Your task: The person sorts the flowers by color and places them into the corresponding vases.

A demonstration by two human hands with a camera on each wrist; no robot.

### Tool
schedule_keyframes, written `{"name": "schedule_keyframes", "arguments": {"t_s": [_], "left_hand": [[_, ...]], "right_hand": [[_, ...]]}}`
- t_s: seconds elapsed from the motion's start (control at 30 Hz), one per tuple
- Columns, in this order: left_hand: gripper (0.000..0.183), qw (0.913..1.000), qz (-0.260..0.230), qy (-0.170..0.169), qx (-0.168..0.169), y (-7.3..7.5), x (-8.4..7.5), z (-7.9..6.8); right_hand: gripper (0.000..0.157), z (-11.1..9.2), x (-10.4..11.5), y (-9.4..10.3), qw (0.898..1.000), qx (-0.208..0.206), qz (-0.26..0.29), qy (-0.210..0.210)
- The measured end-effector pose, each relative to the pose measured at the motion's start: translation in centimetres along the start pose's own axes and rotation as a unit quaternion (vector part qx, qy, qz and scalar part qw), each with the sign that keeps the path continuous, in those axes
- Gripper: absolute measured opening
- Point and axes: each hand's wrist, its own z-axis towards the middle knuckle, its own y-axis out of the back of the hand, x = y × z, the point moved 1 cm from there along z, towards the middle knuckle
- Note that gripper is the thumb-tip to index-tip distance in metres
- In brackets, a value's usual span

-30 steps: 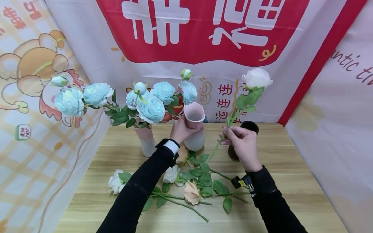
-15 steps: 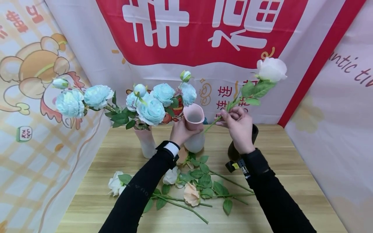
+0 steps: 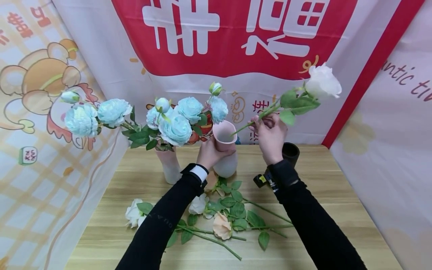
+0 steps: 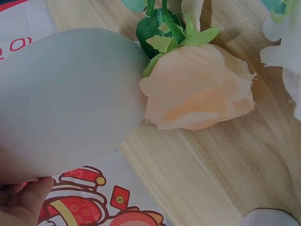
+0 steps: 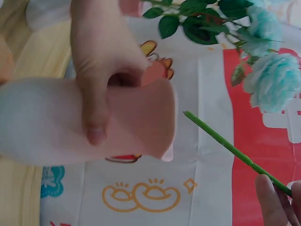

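Note:
My left hand (image 3: pixel 212 152) grips the neck of a vase (image 3: pixel 225 165), pink at the top and pale grey below, standing on the table. In the right wrist view the thumb of that hand lies across the pink neck. My right hand (image 3: pixel 270 135) pinches the green stem (image 5: pixel 221 141) of a white rose (image 3: pixel 322 81). The rose tilts up to the right, and its cut stem end is right at the vase's mouth (image 3: pixel 224 132). In the left wrist view a peach rose (image 4: pixel 200 89) lies beside the vase's base.
A second pink-and-grey vase (image 3: pixel 170 167) at the left holds light blue flowers (image 3: pixel 174 126). Behind my right wrist stands a black vase (image 3: pixel 291 152). White and peach roses (image 3: pixel 222 225) with leafy stems lie across the wooden table (image 3: pixel 314 232). A printed cloth hangs behind.
My right hand has moved up and toward the back, and the white rose has tilted further right. Its stem end has come to the vase's mouth. The left hand stays on the vase.

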Motion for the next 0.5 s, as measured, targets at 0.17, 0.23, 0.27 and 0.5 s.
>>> {"name": "schedule_keyframes", "arguments": {"t_s": [0.17, 0.23, 0.27, 0.5], "left_hand": [[0.091, 1.0000, 0.000, -0.002, 0.008, 0.0, 0.0, 0.2], [0.092, 0.9999, -0.003, -0.006, 0.015, -0.1, 0.0, 0.3], [0.092, 0.9998, -0.006, -0.007, 0.019, -0.1, -0.1, 0.3], [0.092, 0.9998, 0.002, -0.008, 0.020, 0.0, 0.1, 0.3]], "right_hand": [[0.017, 0.6, -0.7, -0.8, 0.995, 0.025, -0.090, 0.036], [0.015, 0.9, -1.0, -1.1, 0.990, 0.044, -0.121, 0.059], [0.014, 1.0, -1.1, -1.2, 0.987, 0.053, -0.135, 0.067], [0.015, 1.6, -1.8, -2.1, 0.961, 0.126, -0.237, 0.069]]}}
